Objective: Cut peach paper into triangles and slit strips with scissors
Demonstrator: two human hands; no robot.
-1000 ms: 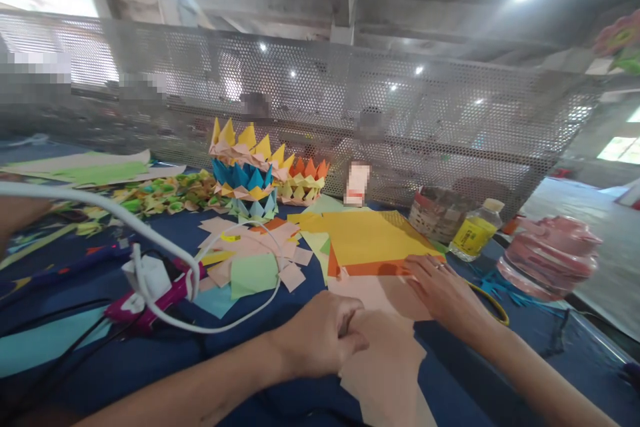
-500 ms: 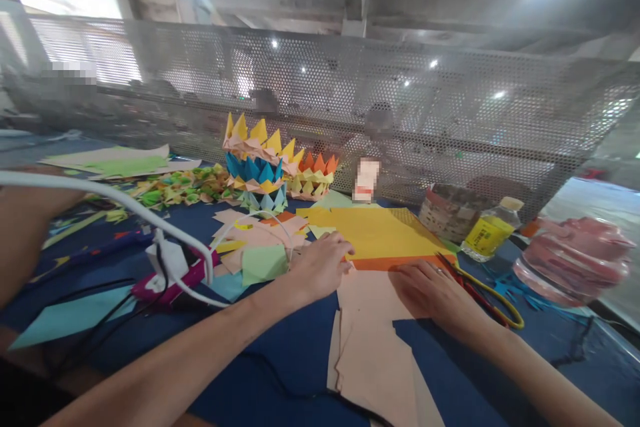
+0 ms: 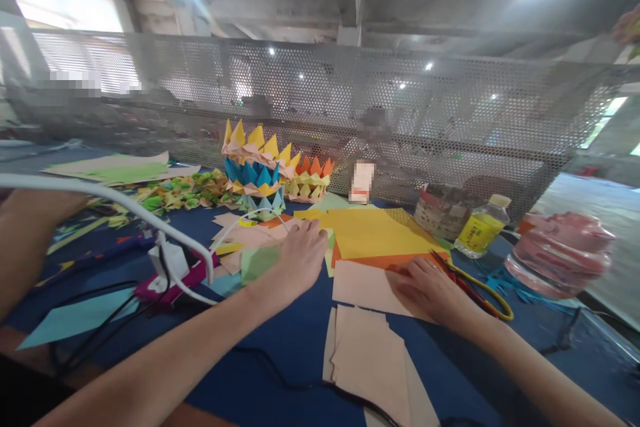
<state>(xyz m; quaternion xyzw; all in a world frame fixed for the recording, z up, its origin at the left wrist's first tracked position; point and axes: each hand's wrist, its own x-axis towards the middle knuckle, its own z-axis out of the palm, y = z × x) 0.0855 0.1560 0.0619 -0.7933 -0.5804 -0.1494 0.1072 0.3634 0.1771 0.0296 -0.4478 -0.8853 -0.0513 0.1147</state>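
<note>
My left hand (image 3: 300,255) reaches over the heap of small coloured paper squares (image 3: 250,240) in the middle of the blue table, fingers curled down onto the pieces; what it grips, if anything, is hidden. My right hand (image 3: 431,285) lies flat with fingers stretched on a peach paper sheet (image 3: 367,283), pressing it down. Just beyond it lie a yellow sheet (image 3: 377,230) and an orange sheet (image 3: 385,259). A stack of peach paper pieces (image 3: 370,360) lies nearer to me.
Folded paper crowns (image 3: 255,170) stand at the back before a perforated metal screen (image 3: 450,120). Scissors (image 3: 475,283), a yellow-labelled bottle (image 3: 481,227), a woven basket (image 3: 443,210) and a pink container (image 3: 557,253) stand at right. A pink tool with a white cable (image 3: 173,277) lies at left. Another person's arm (image 3: 25,240) shows far left.
My left hand left the peach stack near me and moved forward and left onto the small paper squares. My right hand stayed on the peach sheet.
</note>
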